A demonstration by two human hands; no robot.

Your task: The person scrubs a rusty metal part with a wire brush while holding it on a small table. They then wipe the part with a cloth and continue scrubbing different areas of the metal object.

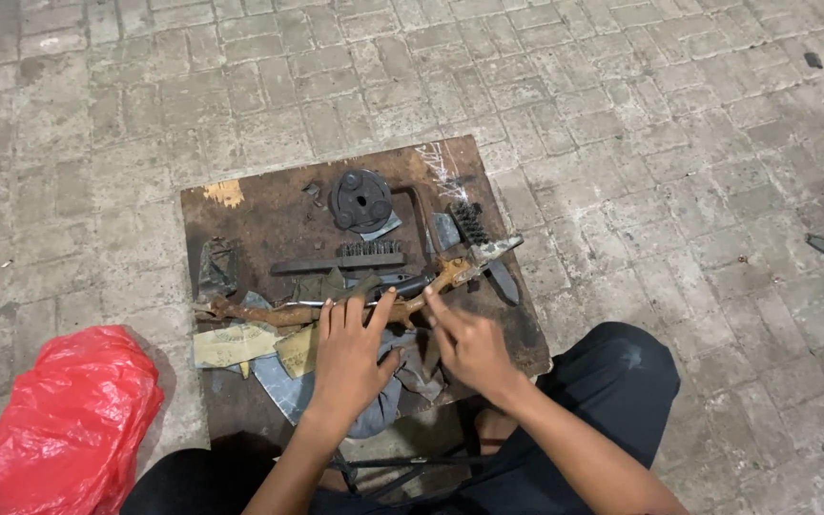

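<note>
1. We see a red plastic bag (59,420) cut off at the frame's left edge.
2. Our left hand (350,358) lies flat, fingers spread, on a rusty bar (336,307) across the board (250,215).
3. Our right hand (469,345) hovers open beside it, grasping nothing; scraps underneath are hard to identify.

outdoor ground-level repair spot, street workshop type. evidence: paved brick floor (622,114), worn and dusty. dark wooden board (259,215) laid flat on it as work surface, carrying a round metal disc part (360,200), rusty metal rod (269,312), toothed strips, scraps. red plastic bag (64,420) beside board.
</note>
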